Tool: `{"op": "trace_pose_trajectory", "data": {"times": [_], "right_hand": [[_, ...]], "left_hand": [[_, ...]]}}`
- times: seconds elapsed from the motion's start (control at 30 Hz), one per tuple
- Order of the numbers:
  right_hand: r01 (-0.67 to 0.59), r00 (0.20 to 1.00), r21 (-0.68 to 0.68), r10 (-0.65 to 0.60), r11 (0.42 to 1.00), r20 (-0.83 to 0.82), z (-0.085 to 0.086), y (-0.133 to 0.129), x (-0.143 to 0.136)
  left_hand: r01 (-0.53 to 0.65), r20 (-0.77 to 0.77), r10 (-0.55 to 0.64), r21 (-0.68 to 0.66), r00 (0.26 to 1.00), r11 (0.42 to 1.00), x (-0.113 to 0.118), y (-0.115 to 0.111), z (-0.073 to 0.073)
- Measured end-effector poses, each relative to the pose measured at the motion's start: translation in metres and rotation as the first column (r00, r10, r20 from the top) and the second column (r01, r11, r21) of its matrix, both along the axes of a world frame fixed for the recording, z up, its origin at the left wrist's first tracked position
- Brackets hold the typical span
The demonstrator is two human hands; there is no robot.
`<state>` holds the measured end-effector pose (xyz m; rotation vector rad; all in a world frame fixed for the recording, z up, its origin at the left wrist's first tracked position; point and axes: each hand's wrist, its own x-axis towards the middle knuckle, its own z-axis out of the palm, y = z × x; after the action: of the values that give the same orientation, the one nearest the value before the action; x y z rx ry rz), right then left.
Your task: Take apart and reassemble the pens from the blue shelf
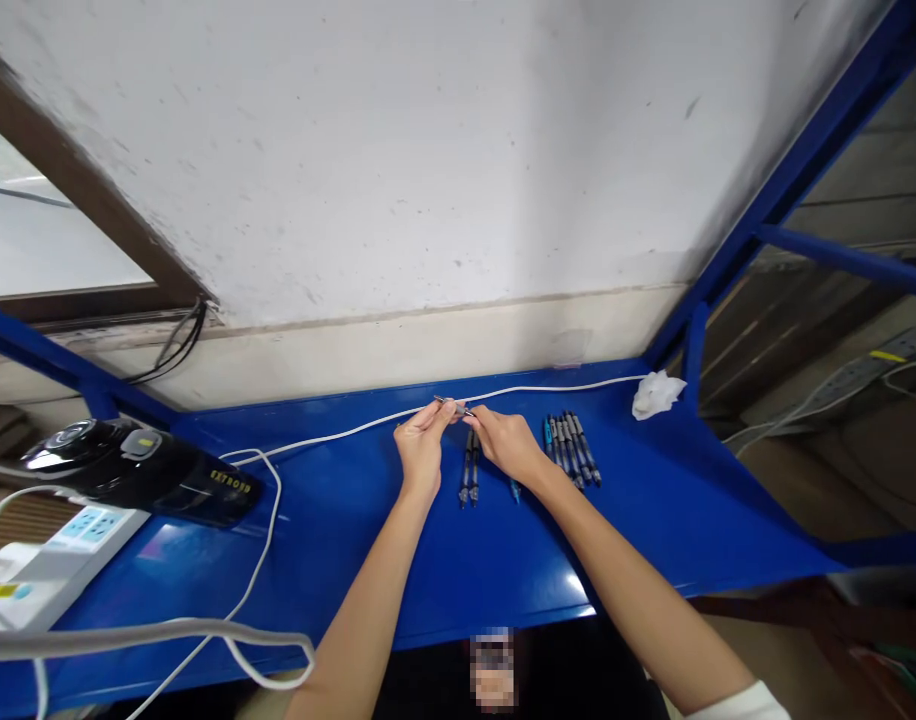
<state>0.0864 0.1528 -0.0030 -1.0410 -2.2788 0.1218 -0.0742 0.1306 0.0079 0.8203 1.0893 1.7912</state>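
Between my two hands a pen (453,405) is held level over the back of the blue table. My left hand (420,442) grips its left part with closed fingers. At the right end, the fingertips of my right hand (509,440) pinch it. Just below the hands lie two dark pens (468,470) side by side. A blue pen (515,490) is partly hidden under my right wrist. To the right of that wrist, several pens (570,448) lie in a row, the leftmost one bright blue.
A black bottle-shaped device (150,470) stands at the left, beside a white power strip (90,550). White cables (353,430) run across the blue table (330,540). Crumpled white tissue (657,394) lies at the back right. A blue metal frame (788,170) and a wall bound the space.
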Motion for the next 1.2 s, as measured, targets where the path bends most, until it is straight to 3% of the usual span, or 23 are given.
{"op": "trace_pose_trajectory", "data": {"times": [0.13,0.3,0.57,0.67,0.8,1.0,1.2], "right_hand": [[-0.003,1.000,-0.006,0.003,1.000,-0.026,0.003,0.000,0.000],[-0.015,0.999,-0.017,0.014,1.000,-0.050,0.004,0.000,0.004],[-0.030,0.999,-0.026,0.029,0.999,-0.024,0.003,-0.002,0.000],[-0.036,0.999,-0.038,0.035,0.999,-0.033,0.004,-0.003,0.000],[-0.041,0.997,-0.056,0.037,0.998,-0.075,0.005,-0.001,0.003],[-0.059,0.996,-0.092,0.053,0.994,-0.070,0.006,0.001,0.003],[-0.011,0.999,-0.147,0.005,0.989,-0.043,0.009,-0.001,0.003]], "left_hand": [[0.063,0.010,-0.063,0.035,0.998,0.997,-0.006,0.000,0.001],[0.264,0.078,-0.271,0.093,0.959,0.960,-0.006,-0.002,0.007],[0.100,0.077,-0.100,0.014,0.992,0.995,-0.009,0.002,0.001],[0.117,0.083,-0.119,0.030,0.989,0.993,-0.008,0.000,0.004],[0.241,0.066,-0.245,0.056,0.967,0.969,-0.004,-0.004,0.010],[0.112,0.024,-0.111,-0.013,0.993,0.994,-0.004,-0.002,0.003],[0.113,0.016,-0.113,-0.027,0.994,0.993,-0.001,-0.001,0.000]]}}
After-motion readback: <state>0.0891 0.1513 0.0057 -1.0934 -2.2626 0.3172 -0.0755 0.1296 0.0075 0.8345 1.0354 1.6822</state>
